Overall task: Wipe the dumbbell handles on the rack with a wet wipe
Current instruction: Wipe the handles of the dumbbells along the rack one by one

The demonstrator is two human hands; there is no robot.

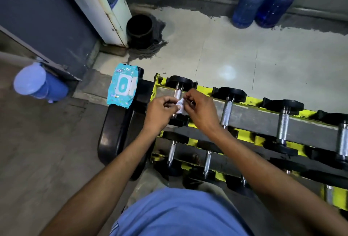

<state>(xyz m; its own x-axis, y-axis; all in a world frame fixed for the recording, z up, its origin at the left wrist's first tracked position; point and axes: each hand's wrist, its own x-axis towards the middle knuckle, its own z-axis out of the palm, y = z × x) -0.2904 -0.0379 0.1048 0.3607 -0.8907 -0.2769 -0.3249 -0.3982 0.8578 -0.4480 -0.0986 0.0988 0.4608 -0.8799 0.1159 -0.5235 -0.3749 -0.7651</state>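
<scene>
A small folded white wet wipe [180, 106] is pinched between my left hand [161, 111] and my right hand [200, 108], just above the chrome handle of the leftmost top-row dumbbell [178, 93]. That dumbbell lies across the yellow rack [250, 102], its near end hidden under my hands. More black dumbbells with chrome handles, such as a second one [227, 109] and a third one [282, 126], lie to the right on the top row. Others sit on the lower tiers.
A teal wet-wipe pack [122, 86] lies on a black bench [120, 126] left of the rack. A blue jug [37, 83] stands at far left, a black bin [139, 28] and two blue water bottles [263, 0] at the back on a wet tiled floor.
</scene>
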